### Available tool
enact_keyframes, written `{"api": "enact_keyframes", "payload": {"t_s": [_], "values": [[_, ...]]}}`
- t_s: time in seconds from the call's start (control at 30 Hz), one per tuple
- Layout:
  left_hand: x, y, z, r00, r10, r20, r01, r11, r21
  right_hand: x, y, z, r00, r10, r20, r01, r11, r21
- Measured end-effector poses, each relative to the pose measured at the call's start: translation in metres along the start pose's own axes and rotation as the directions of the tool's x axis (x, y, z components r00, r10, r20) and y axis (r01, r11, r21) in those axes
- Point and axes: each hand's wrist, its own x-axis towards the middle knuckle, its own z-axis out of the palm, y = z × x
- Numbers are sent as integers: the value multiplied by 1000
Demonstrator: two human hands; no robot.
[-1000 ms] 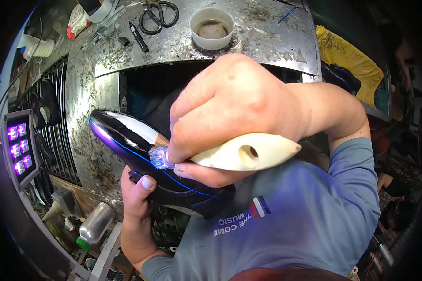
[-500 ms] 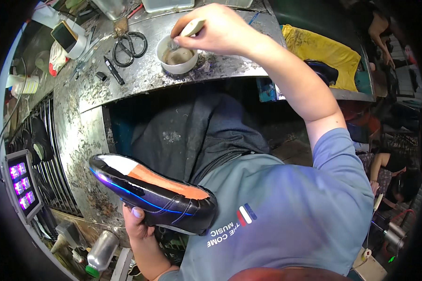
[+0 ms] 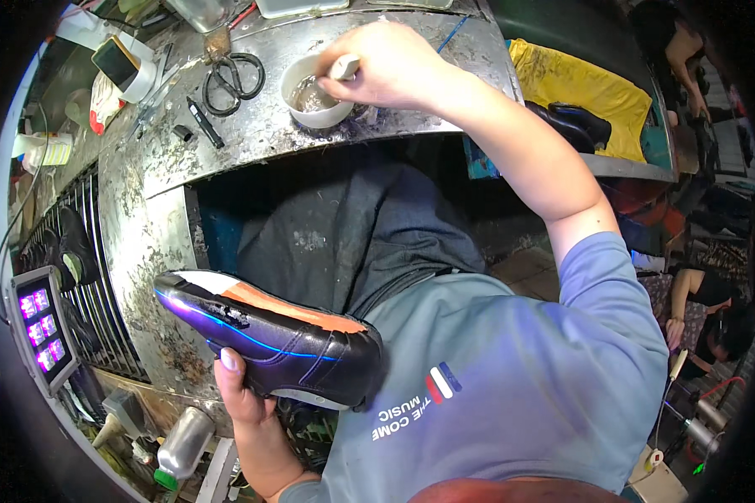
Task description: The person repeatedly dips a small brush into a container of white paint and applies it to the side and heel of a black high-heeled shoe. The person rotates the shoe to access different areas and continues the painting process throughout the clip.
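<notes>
My left hand (image 3: 245, 394) is closed around a black leather shoe (image 3: 310, 356) from below, near its middle. The shoe lies on its side with the toe pointing left. Its unsoled underside shows orange and white, and a blue streak of light runs along its edge. At the workbench, my right hand (image 3: 386, 69) grips a pale-handled brush (image 3: 345, 67). The brush's lower end is hidden behind my fingers, inside a white bowl (image 3: 319, 119) with murky, greyish liquid.
On the stained metal bench (image 3: 164, 168) lie black-handled scissors (image 3: 232, 85), a black marker (image 3: 205, 124) and its cap (image 3: 182, 132). At left are a lit purple lamp panel (image 3: 38, 327) and shoes on a rack (image 3: 75, 247). A yellow cloth (image 3: 583, 96) bears dark shoes (image 3: 575, 126). Another person (image 3: 688, 310) sits at right.
My right hand has dipped lower over the bowl, tilting the brush handle more upright. The shoe in my left hand has rolled, showing more of its black side and less of the orange underside.
</notes>
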Motion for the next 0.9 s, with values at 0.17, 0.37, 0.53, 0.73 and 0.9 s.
{"api": "enact_keyframes", "payload": {"t_s": [0.17, 0.37, 0.53, 0.73, 0.9], "values": [[1, 9, 19, 1000, 5, -25, -3, 996, 85, -2, 1, -5, 961, -59, -271, 185, 864, 468], [3, 19, 33, 1000, -5, -20, 9, 978, 211, -11, -65, -47, 961, -173, -218, 278, 611, 742], [5, 30, 45, 998, -58, 31, 45, 950, 309, -10, -102, -42, 887, -300, -349, 447, 374, 813], [7, 34, 62, 998, -64, -12, 64, 943, 326, -5, -121, -44, 860, -351, -370, 498, 424, 756], [7, 34, 57, 998, -38, -55, 55, 937, 345, -10, -120, -47, 852, -393, -347, 507, 451, 734]]}}
